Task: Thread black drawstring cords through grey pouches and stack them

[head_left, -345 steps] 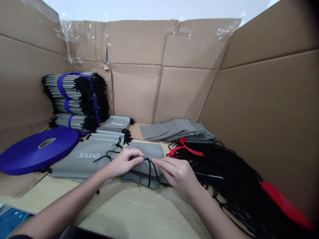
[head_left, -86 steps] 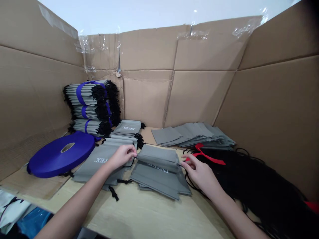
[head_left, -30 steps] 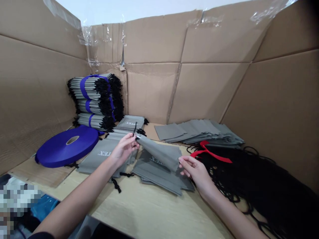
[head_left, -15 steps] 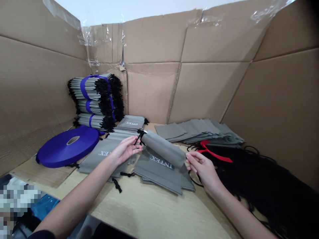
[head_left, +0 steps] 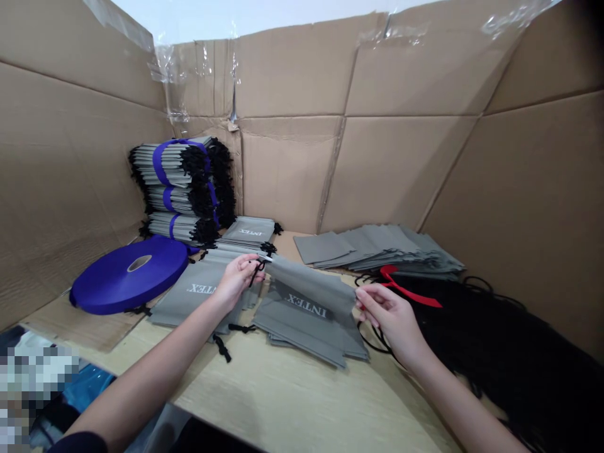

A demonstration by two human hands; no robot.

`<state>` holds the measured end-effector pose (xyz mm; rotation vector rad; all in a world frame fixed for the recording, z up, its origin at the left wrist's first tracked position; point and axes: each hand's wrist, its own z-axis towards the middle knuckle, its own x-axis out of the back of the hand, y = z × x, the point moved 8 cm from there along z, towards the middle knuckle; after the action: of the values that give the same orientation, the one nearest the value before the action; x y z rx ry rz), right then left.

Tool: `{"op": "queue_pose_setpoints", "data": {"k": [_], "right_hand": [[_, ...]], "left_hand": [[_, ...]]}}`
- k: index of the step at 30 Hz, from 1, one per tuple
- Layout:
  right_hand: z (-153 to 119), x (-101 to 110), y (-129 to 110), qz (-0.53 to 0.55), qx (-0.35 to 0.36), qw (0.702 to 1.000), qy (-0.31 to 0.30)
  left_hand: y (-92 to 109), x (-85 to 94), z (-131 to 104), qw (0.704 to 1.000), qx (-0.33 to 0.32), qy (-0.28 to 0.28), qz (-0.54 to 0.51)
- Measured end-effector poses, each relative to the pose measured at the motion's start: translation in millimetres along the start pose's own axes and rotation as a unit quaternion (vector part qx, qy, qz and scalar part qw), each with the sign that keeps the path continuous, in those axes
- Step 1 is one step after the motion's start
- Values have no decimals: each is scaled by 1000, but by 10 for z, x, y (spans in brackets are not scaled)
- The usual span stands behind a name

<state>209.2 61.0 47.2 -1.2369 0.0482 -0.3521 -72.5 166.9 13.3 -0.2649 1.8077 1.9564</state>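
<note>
Over the middle of the pale tabletop (head_left: pixel 274 396), my left hand (head_left: pixel 241 277) has thumb and forefinger pinched together on a thin black cord (head_left: pixel 256 273), beside a slim pale tip (head_left: pixel 265 257) at one corner of a gray pouch (head_left: pixel 311 277). My right hand (head_left: pixel 384 308) grips the opposite corner between thumb and fingertips, so the pouch hangs between both hands, slightly slanted, its cloth soft and bare of print on the face I see. Just beneath it lies a small pile of pouches (head_left: pixel 299 330), flat and matte, the top one reading INTEX in white capitals, upside down to me. To the left, partly behind my left forearm, spread pouches (head_left: pixel 182 305) carry the same white name, part of it covered, and knotted black ends poke out along their edges. Beyond them a neat stack (head_left: pixel 250 229) shows INTEX once more, small but legible. By my right hand a curling red ribbon (head_left: pixel 415 296) crosses a tangled heap of black cords (head_left: pixel 509 358), loopy at its edges. Farther back, plain gray pieces (head_left: pixel 377 247) fan out in overlapping rectangles. On the far left sits a broad, flat purple-blue roll (head_left: pixel 111 286) with a pale hollow core, and behind it rise tall bundles (head_left: pixel 174 176) strapped with matching bands and fringed in black. Creased brown cardboard walls (head_left: pixel 287 82) enclose everything, shiny clear tape (head_left: pixel 165 66) wrinkling at their corners.
</note>
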Motion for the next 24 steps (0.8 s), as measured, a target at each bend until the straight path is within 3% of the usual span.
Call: {"op": "queue_pose_setpoints", "data": {"k": [4, 8, 12, 18, 24], "right_hand": [[33, 72, 6, -16, 6, 1000, 9], [46, 128, -5, -50, 11, 999, 16], [70, 78, 55, -97, 8, 995, -16], [115, 111, 107, -101, 12, 995, -11], [119, 135, 90, -74, 3, 997, -13]], "left_hand": [[114, 125, 4, 998, -29, 43, -43], [194, 263, 7, 982, 9, 107, -156], [245, 369, 17, 952, 38, 156, -261], [445, 436, 58, 954, -40, 122, -271], [503, 194, 18, 976, -77, 15, -203]]}}
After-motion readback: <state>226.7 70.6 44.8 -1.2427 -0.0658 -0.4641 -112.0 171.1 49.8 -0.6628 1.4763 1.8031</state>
